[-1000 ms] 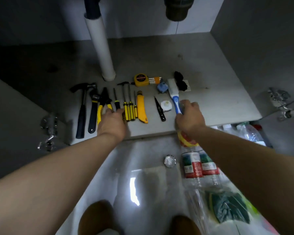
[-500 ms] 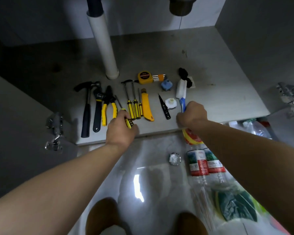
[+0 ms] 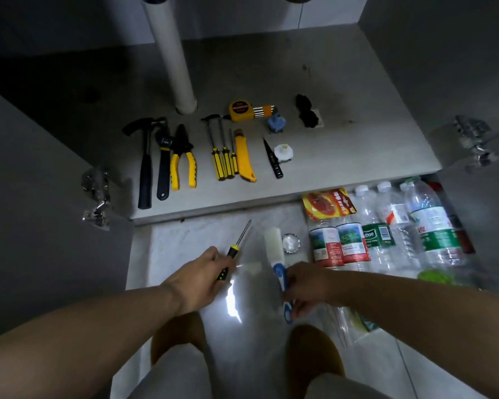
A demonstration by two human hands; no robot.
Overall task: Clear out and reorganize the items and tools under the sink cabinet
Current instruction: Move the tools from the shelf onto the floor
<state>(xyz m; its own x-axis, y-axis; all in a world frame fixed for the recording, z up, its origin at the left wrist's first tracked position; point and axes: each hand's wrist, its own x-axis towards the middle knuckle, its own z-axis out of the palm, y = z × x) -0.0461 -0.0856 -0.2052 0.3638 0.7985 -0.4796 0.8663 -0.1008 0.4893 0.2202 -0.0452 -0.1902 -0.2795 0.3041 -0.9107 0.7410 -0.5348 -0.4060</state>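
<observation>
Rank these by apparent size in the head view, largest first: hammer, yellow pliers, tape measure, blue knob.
1. hammer
2. yellow pliers
3. tape measure
4. blue knob
All lie at similar depth, so the order holds.

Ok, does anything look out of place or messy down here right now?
Mostly tidy: the tools lie in a straight row on the cabinet floor. Two oddities: a silvery bottle cap lies loose on the tile beside the bottles, and dark smudges mark the cabinet floor right of the white pipe.
</observation>
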